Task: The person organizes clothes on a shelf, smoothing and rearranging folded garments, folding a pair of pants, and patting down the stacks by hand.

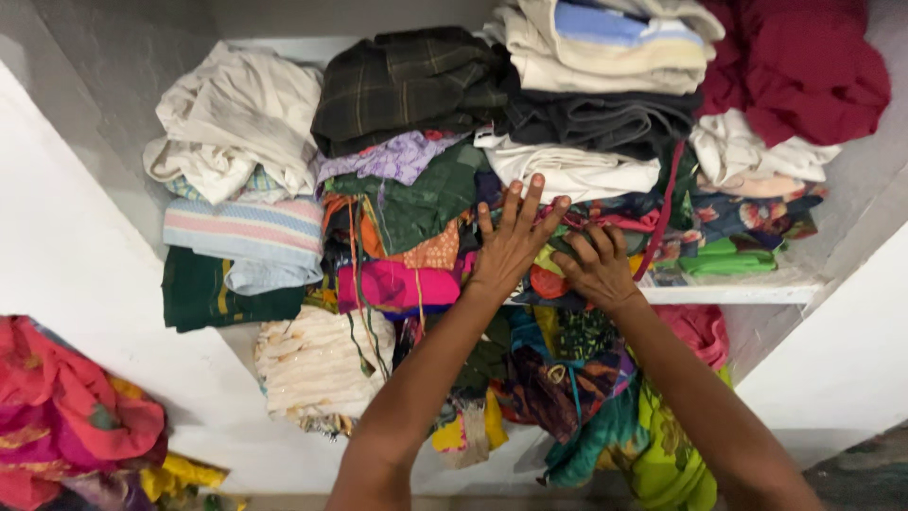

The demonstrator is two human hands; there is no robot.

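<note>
Both my arms reach into a white wardrobe stuffed with clothes. My left hand [511,241] lies flat with fingers spread against the middle pile of colourful folded clothes [416,203], just under a white folded garment [567,168]. My right hand [598,267] rests beside it with fingers curled into the multicoloured fabrics [615,222] at the shelf's front edge; whether it grips a piece is unclear. A red strap [662,213] hangs down right of that hand.
The white shelf edge [747,293] runs right of my hands. Below it hang patterned and green clothes [605,407] and a cream garment [317,364]. A maroon bundle [804,66] lies top right, striped and white piles [241,180] left, pink cloth [66,416] lower left.
</note>
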